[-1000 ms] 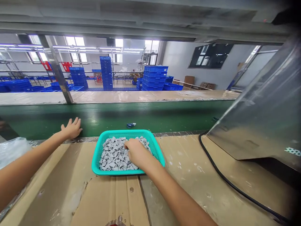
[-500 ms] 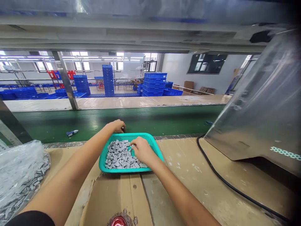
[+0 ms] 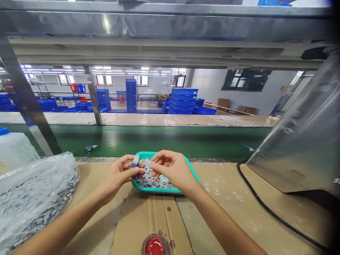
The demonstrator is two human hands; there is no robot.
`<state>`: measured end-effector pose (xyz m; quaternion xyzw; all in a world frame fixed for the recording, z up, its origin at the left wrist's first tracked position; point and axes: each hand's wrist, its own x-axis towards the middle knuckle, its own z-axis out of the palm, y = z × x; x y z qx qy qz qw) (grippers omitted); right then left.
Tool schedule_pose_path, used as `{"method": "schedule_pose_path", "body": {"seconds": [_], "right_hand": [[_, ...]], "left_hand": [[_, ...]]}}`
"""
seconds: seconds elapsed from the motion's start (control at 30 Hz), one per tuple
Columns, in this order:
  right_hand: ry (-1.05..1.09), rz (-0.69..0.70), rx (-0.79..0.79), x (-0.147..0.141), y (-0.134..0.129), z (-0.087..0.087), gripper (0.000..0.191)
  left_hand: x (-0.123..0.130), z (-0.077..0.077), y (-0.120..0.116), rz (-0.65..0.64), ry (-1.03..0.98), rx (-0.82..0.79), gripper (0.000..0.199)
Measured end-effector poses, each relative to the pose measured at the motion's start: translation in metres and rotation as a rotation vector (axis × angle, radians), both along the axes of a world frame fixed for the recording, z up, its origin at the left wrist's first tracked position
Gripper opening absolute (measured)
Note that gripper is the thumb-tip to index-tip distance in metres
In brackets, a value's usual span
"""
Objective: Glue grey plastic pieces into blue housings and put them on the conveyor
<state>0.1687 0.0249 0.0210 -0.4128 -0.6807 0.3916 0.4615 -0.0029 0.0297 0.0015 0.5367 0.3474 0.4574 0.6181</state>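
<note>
My left hand (image 3: 122, 171) grips a small blue plastic part with a white end (image 3: 135, 165), held upright between thumb and fingers. Close on its right, my right hand (image 3: 171, 168) has thumb and forefinger pinched together; whatever lies between them is too small and hidden to make out. Both hands are raised over the near part of a turquoise basket (image 3: 159, 190). Inside the basket lie many loose small grey plastic pieces (image 3: 156, 182), partly covered by the hands.
A clear bag of grey pieces (image 3: 39, 198) lies at left, beside a white jug (image 3: 18, 147). Blue-and-white parts (image 3: 91, 148) rest on the green conveyor belt (image 3: 170, 140). A red round object (image 3: 154, 246) sits in front; a black cable (image 3: 261, 202) and metal housing (image 3: 300, 141) stand right.
My left hand has come back from the belt beyond the basket and now shows the blue and white part. My right hand has lifted out of the grey pieces towards it. The view has shifted.
</note>
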Motion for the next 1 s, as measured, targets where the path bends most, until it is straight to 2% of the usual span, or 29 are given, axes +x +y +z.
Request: {"method": "schedule_pose_path", "body": {"seconds": [0.1, 0.23, 0.33, 0.47, 0.6, 0.73, 0.8, 0.93, 1.0], "right_hand": [[-0.052, 0.007, 0.049, -0.015, -0.024, 0.006, 0.005], [-0.347, -0.121, 0.372, -0.016, -0.044, 0.008, 0.007], [-0.516, -0.069, 0.576, -0.010, -0.054, 0.011, 0.013], [-0.598, -0.026, 0.665, -0.007, -0.066, 0.009, 0.018], [-0.705, -0.024, 0.690, -0.007, -0.078, 0.001, 0.020], [-0.711, -0.125, 0.708, -0.004, -0.087, -0.003, 0.018], [-0.640, -0.174, 0.620, 0.000, -0.093, -0.004, 0.016], [-0.497, -0.121, 0.309, 0.009, -0.110, -0.018, 0.013], [-0.471, -0.116, 0.261, 0.011, -0.118, -0.029, 0.015]], "left_hand": [[-0.002, 0.003, -0.022, -0.076, -0.044, -0.035, 0.027], [-0.003, 0.004, -0.027, -0.149, -0.067, -0.052, 0.028], [0.000, 0.003, -0.029, -0.188, -0.081, -0.115, 0.029], [0.002, 0.002, -0.035, -0.230, -0.064, -0.119, 0.027], [0.003, 0.000, -0.040, -0.228, -0.050, -0.103, 0.027], [0.002, -0.002, -0.041, -0.276, -0.011, -0.114, 0.025], [0.002, -0.002, -0.040, -0.260, 0.018, -0.097, 0.023], [0.001, -0.003, -0.036, -0.194, 0.019, -0.047, 0.018], [0.001, -0.006, -0.034, -0.196, 0.001, -0.031, 0.018]]}}
